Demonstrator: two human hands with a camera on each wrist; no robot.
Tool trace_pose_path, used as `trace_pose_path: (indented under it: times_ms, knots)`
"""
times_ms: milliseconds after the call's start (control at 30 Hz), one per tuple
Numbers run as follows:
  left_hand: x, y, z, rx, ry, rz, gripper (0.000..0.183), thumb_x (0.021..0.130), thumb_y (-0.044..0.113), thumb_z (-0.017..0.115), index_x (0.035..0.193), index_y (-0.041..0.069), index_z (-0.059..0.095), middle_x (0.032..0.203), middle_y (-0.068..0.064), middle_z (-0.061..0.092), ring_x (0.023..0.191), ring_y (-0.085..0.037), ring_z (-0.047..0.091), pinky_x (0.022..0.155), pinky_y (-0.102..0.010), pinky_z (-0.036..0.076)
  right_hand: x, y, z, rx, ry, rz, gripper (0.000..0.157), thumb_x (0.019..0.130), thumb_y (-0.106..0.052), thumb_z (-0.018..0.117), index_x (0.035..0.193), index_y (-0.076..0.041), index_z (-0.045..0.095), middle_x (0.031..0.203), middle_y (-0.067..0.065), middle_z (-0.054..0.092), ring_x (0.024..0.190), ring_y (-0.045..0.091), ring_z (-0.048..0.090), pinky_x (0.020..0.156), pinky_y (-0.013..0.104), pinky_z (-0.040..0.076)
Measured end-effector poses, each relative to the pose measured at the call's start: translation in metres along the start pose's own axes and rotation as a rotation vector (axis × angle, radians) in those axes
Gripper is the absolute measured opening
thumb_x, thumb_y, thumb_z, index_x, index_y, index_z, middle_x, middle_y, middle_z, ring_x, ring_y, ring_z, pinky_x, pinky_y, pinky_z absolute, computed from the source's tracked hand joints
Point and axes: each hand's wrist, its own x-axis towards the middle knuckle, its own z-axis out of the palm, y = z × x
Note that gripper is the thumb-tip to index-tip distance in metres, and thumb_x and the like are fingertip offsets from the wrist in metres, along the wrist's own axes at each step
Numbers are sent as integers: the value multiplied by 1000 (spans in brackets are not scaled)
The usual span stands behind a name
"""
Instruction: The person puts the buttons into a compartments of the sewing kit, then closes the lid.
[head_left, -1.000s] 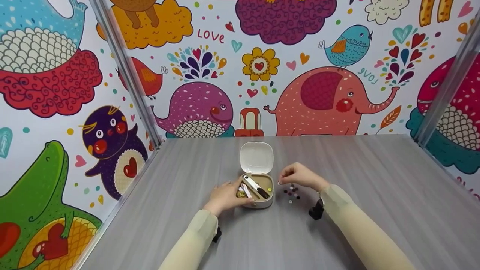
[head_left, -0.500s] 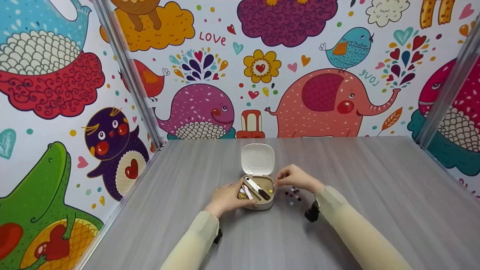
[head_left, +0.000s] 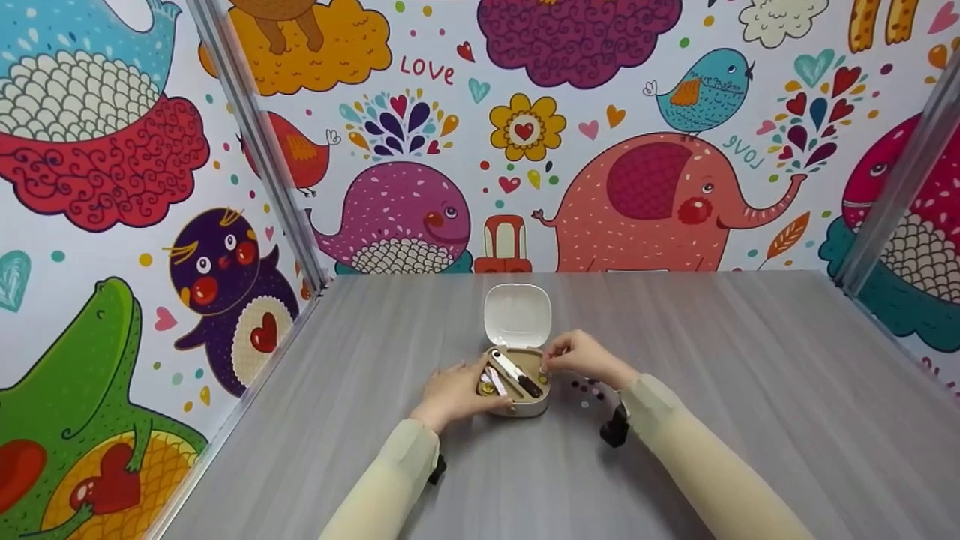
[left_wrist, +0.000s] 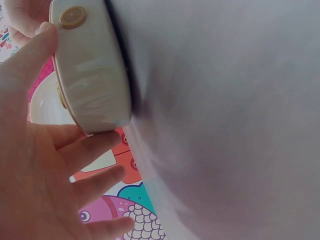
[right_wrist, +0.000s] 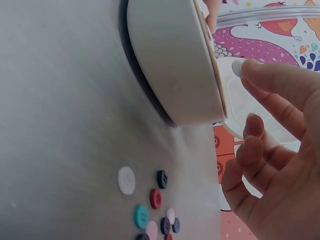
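Cream-white box point(right_wrist: 172, 60), white button point(right_wrist: 237, 68), teal button point(right_wrist: 141, 216), streaked grey tabletop point(head_left: 367, 337), multicoloured animal-print wall point(head_left: 517, 82)

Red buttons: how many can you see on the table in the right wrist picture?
2: one red button lies beside the teal button; the other red button is cut off by the picture's bottom edge. More may lie out of view.

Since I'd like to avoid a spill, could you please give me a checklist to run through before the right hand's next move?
1. Lid open: ok, raised behind the box.
2. Box steadied: ok, left hand holds it.
3. Grip: ok, right hand pinches a pale button.
4. Pale button fully inside the rim: cannot tell, it is close to the right edge.
5. Table free of loose buttons: not ok, several lie beside the box.
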Motion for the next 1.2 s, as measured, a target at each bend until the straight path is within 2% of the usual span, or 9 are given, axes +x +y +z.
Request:
trace_pose_path:
  times_ms: [333,533,800,1200]
  knots:
    - [1,2,2,28,-14,-3,97,76,70,65,151,14,37,135,-13,57,130,-40,44,103,-64,29,0,4,9,1,39,18,6,78,-12,76,79,-6,76,69,-5,65,61,7,50,54,22,40]
    - [1,2,3,32,-9,-7,97,76,70,65,150,14,38,134,-12,58,129,-39,45,102,-63,30,2,7,15,-5,57,-8,5,76,-11,76,77,-5,76,69,-4,65,61,7,49,54,22,39]
    - [0,1,3,21,-15,-9,97,76,71,64,151,14,37,136,-13,56,130,-40,44,103,-64,29,3,7,17,-14,51,6,5,77,-10,75,78,-5,76,69,-6,64,61,7,49,55,22,38]
    - [1,-1,1,24,-9,-15,98,77,71,63,151,13,36,138,-13,54,131,-39,43,103,-64,29,8,7,18,-32,47,-17,6,77,-11,76,79,-5,76,67,-7,64,59,6,48,53,21,38]
